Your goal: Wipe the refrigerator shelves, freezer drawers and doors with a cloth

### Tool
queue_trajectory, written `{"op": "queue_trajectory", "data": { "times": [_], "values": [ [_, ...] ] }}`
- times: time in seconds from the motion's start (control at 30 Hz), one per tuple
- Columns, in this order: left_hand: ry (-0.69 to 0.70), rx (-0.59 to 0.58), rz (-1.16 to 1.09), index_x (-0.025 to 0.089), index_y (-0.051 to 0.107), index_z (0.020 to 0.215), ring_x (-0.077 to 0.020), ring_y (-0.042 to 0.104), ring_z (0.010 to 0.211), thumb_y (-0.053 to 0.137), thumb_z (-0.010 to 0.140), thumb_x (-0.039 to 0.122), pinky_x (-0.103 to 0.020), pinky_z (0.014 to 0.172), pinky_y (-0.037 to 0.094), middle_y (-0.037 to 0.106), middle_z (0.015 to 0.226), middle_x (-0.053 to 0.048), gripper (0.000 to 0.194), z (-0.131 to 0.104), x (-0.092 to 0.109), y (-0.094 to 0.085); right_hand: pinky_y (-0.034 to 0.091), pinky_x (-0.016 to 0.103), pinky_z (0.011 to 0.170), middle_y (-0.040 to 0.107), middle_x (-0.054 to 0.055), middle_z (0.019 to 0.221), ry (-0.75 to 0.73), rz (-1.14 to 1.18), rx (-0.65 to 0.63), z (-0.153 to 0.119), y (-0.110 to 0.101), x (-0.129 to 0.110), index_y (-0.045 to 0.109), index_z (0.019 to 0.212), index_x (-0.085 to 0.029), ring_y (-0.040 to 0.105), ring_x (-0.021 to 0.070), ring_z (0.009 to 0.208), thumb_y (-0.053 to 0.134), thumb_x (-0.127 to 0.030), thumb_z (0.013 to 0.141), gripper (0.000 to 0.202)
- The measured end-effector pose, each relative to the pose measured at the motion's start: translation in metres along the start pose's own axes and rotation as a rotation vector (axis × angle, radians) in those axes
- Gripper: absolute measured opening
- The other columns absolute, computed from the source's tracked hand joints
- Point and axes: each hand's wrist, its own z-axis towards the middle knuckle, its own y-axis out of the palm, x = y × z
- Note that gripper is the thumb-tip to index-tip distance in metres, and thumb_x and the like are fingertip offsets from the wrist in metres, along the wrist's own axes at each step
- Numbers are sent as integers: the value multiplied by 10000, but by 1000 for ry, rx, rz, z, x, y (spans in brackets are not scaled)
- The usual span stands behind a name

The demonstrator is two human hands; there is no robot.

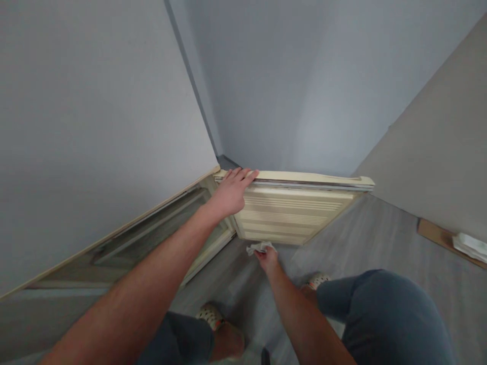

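Atop the stiff, heavy-looking cream panel (292, 213), the left hand (230, 192) lies flat while the right hand (267, 257) pinches a soft crumpled cloth (259, 248).

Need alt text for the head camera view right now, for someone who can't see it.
Looking down, the left hand rests flat on the top edge of an open cream door low on a cabinet, while the right hand holds a white cloth near the door's bottom edge. Below are the person's bent knees and a grey wood-look floor.
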Motion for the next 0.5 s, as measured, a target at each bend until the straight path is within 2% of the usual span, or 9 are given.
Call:
{"op": "queue_trajectory", "data": {
  "times": [0.07,0.1,0.13,0.2,0.27,0.33,0.4,0.5],
  "values": [
    [-12,-1,-4,208,400,1851,-377,444,1712,530,886,-32,-625,1485,324,492,1873,-134,1003,-1,1,-1,724,517,823,779,-6,772,84,51,-64,9,32,42,664,856,-251,777,249,765,639,-161,681,198],
    [-19,-1,-8,210,404,1849,-381,438,1716,529,882,-34,-627,1487,321,491,1874,-131,1005,-1,2,-1,726,522,841,780,-12,779,99,76,-87,12,48,56,658,866,-252,774,241,766,640,-151,684,209],
    [-24,-1,-13,211,406,1847,-387,431,1720,527,879,-36,-631,1489,317,489,1876,-129,1006,-1,2,-2,727,535,875,777,-18,782,97,96,-102,15,64,63,650,871,-254,769,234,768,639,-143,688,214],
    [-23,6,-24,212,408,1846,-393,425,1723,523,874,-37,-637,1491,314,486,1876,-128,1010,-2,3,-2,710,576,967,758,-27,764,76,98,-100,19,89,61,629,863,-261,759,232,788,625,-127,688,220],
    [-12,18,-30,220,411,1843,-386,429,1721,520,867,-39,-632,1490,317,493,1868,-128,1016,-2,2,-2,674,625,1056,739,-20,741,47,35,-86,20,102,40,631,857,-268,762,256,842,612,-124,692,220],
    [1,27,-32,230,413,1838,-375,437,1716,524,857,-39,-629,1487,322,497,1862,-131,1023,-2,0,0,639,676,1109,753,1,762,-37,-84,-84,18,99,5,675,886,-267,768,294,919,624,-145,720,212],
    [3,30,-35,237,409,1838,-377,439,1713,532,848,-36,-635,1485,322,497,1861,-131,1034,-2,-1,1,622,708,1112,792,31,833,-168,-187,-64,15,79,-38,731,938,-260,771,333,1003,656,-196,771,193],
    [-11,37,-38,243,410,1836,-389,435,1714,549,836,-29,-651,1486,317,493,1864,-125,1046,-2,0,3,639,682,1072,834,66,979,-310,-222,39,11,31,-107,782,1021,-250,772,348,1104,693,-305,880,176]
  ]
}}
